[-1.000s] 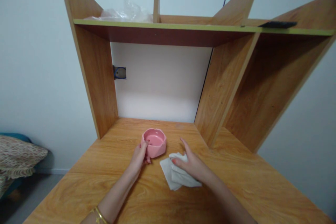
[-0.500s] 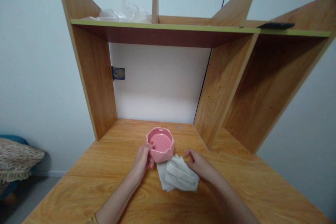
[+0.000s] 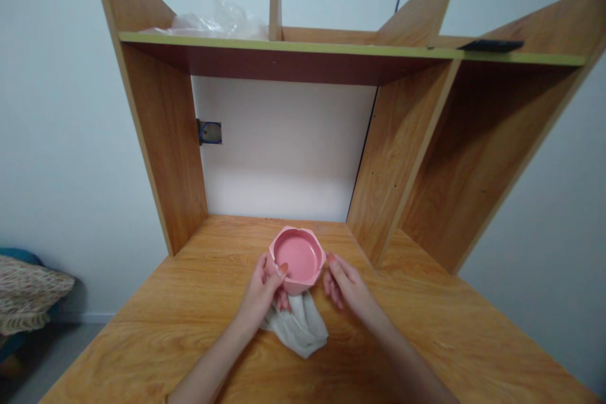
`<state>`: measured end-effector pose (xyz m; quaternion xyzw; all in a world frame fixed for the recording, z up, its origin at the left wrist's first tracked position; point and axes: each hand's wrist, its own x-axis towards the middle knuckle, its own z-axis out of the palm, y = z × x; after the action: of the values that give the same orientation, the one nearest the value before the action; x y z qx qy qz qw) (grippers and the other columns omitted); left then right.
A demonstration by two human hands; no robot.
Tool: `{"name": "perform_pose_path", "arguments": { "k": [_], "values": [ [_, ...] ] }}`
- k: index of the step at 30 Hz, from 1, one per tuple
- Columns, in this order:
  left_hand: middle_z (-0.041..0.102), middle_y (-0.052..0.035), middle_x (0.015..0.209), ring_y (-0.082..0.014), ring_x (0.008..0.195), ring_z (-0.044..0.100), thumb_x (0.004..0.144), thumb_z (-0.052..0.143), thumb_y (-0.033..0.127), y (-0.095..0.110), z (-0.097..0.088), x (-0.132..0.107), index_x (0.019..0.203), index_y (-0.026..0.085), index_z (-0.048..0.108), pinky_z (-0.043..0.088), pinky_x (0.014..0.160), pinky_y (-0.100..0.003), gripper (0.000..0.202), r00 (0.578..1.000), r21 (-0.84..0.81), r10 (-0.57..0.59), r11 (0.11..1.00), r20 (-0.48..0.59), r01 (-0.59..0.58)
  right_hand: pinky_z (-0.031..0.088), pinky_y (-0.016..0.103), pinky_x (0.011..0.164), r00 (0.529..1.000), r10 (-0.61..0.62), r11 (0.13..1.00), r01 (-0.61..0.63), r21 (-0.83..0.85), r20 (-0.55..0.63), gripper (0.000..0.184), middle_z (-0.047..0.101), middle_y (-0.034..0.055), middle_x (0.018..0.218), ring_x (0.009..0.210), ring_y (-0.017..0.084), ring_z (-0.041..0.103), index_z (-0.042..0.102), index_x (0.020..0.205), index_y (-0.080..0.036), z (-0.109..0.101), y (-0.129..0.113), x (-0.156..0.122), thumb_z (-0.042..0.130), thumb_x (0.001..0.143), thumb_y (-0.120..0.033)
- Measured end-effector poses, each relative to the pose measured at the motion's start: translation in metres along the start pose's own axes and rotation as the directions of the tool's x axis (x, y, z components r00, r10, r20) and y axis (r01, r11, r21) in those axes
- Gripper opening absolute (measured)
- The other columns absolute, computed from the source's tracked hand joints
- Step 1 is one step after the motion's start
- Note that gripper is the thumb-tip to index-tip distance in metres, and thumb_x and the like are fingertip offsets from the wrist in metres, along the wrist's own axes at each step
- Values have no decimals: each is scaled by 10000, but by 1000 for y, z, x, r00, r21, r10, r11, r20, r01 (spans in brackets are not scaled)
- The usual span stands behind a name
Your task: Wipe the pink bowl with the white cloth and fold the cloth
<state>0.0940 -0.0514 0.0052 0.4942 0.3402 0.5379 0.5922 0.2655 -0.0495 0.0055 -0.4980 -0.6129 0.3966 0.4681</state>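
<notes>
pink bowl (image 3: 299, 256) now nearer right hand (image 3: 346, 283)

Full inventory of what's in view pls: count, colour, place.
Dish: 1, pink, centre
Cloth: 1, pale grey, below dish
Desk: 1, wood-brown, foreground
Shelf unit: 1, wood-brown, green-edged shelf, desk's rear
Plastic film: 1, clear, upper shelf, left
Flat item: 1, black, upper shelf, right
Wall box: 1, grey-blue, rear, left
Fabric: 1, patterned, far left
Item under fabric: 1, blue, unclear
Wall: count unclear, pale, background
Floor: 1, grey, lower left
Left grip: 1, bare, holding dish
Right grip: 1, bare, dish's right edge
</notes>
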Motion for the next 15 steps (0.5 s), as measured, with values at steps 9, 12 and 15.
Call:
{"name": "perform_pose_path", "arguments": {
  "k": [9, 12, 15],
  "values": [
    [540, 46, 643, -56, 348, 448, 662, 602, 522, 2, 8, -12, 1171, 197, 249, 380, 344, -172, 700, 997, 177, 51, 982, 55, -60, 287, 176, 280, 999, 4, 998, -7, -64, -53, 508, 437, -98, 378, 272, 87, 376, 409, 1172, -131, 4, -18, -9, 432, 746, -406],
    [551, 9, 764, -44, 391, 438, 654, 642, 459, 0, 8, -14, 1205, 199, 237, 398, 374, -174, 731, 995, 214, 61, 974, 84, -78, 374, 191, 381, 992, -93, 989, 82, -125, -82, 314, 535, -36, 518, 406, 97, 466, 557, 932, -141, 3, -17, -6, 392, 695, -264],
    [579, -13, 765, -57, 410, 435, 699, 593, 460, -2, 6, -12, 1267, 177, 196, 377, 382, -175, 749, 985, 256, 66, 961, 157, -105, 387, 198, 416, 985, -117, 983, 97, -155, -128, 263, 545, -14, 555, 460, 109, 491, 574, 781, -143, -4, -14, -2, 359, 665, -243]
  ]
}}
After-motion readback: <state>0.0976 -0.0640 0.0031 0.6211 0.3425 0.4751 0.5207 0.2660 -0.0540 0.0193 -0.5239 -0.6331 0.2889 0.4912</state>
